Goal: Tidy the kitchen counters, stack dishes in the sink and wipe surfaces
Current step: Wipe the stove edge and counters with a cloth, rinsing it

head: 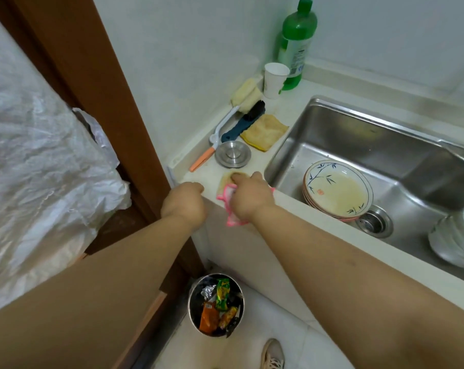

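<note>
1. Right hand [248,199] lies on a pink-edged cloth [229,194] at the front edge of the worktop [284,107], just left of the sink [358,134]; fingers bent down onto the cloth, pressing or bunching it. Part of the cloth hangs over the worktop edge.
2. Left hand [184,202] sits at the worktop's front corner, beside the right hand, fingers curled under; what it holds, if anything, can't be made out, probably cupped below the edge.
3. In the sink: stack of bowls [337,190] with a blue bamboo pattern, top one with cloudy residue, next to the drain [374,222]. White dishes [454,235] stacked at the right side of the basin.
4. On the worktop behind the hands: metal sink stopper [233,153], yellow rag [264,131], dark blue brush [245,121], white-handled sponge brush [245,94] with an orange tip, all close together along the wall.
5. Back corner: white paper cup [274,79] touching or just in front of a green bottle [297,43].
6. On the floor below: round metal bin [216,304] full of wrappers, a shoe [273,354] near it.
7. Left: brown door frame [92,83], crumpled clear plastic sheet [39,155].
</note>
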{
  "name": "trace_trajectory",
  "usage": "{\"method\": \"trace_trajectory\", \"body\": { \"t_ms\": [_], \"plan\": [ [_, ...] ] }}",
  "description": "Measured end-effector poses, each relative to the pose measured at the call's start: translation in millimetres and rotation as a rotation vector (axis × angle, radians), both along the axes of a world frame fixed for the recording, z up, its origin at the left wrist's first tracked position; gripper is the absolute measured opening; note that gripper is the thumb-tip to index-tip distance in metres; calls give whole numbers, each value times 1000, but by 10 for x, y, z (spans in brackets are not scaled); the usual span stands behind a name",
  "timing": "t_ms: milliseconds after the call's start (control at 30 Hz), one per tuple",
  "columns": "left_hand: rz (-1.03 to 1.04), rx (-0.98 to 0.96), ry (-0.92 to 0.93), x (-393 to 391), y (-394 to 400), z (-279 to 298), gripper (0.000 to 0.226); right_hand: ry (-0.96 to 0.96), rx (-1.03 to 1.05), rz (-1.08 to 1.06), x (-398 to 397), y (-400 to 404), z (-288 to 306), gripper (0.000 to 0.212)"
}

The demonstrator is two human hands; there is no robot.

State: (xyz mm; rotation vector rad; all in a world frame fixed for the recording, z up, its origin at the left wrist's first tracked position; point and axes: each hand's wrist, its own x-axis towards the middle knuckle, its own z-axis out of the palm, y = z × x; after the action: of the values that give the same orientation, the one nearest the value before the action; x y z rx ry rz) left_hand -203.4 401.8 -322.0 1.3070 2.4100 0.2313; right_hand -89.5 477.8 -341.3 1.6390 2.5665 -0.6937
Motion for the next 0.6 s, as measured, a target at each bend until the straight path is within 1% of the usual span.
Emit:
{"method": "trace_trajectory", "body": {
  "t_ms": [33, 100, 167, 233, 267, 333, 367, 400, 467, 533, 600],
  "plan": [
    [11, 26, -10, -27, -15, -20, 37, 20, -18, 45, -72, -59, -10, 61],
    [21, 54, -8, -65, -48, -51, 39, 63, -38, 85, 83, -183, -47, 58],
    [15, 68, -3, -120, -64, -59, 42, 105, -19, 34, 337, -216, -45, 50],
    [25, 88, -19, -130, -85, -52, 41, 92, -12, -41, 437, -169, -40, 46],
    [35, 99, -26, -150, -91, -47, 40, 66, -1, -44, 341, -130, -28, 47],
    [51, 117, -38, -204, -110, -52, 40, 23, 15, 28, -46, -65, -18, 59],
    [54, 122, -42, -242, -107, -58, 39, 27, 12, 86, -281, -43, -25, 65],
    [53, 126, -52, -269, -99, -63, 38, 48, 6, 131, -473, -39, -12, 67],
    [75, 133, -65, -294, -74, -66, 36, 100, -26, 165, -727, 3, -31, 57],
    [102, 130, -67, -289, -56, -56, 29, 125, -82, 184, -721, 4, -45, 56],
    [115, 122, -68, -243, -33, -37, 31, 92, -120, 196, -447, -6, -15, 64]
  ]
}}
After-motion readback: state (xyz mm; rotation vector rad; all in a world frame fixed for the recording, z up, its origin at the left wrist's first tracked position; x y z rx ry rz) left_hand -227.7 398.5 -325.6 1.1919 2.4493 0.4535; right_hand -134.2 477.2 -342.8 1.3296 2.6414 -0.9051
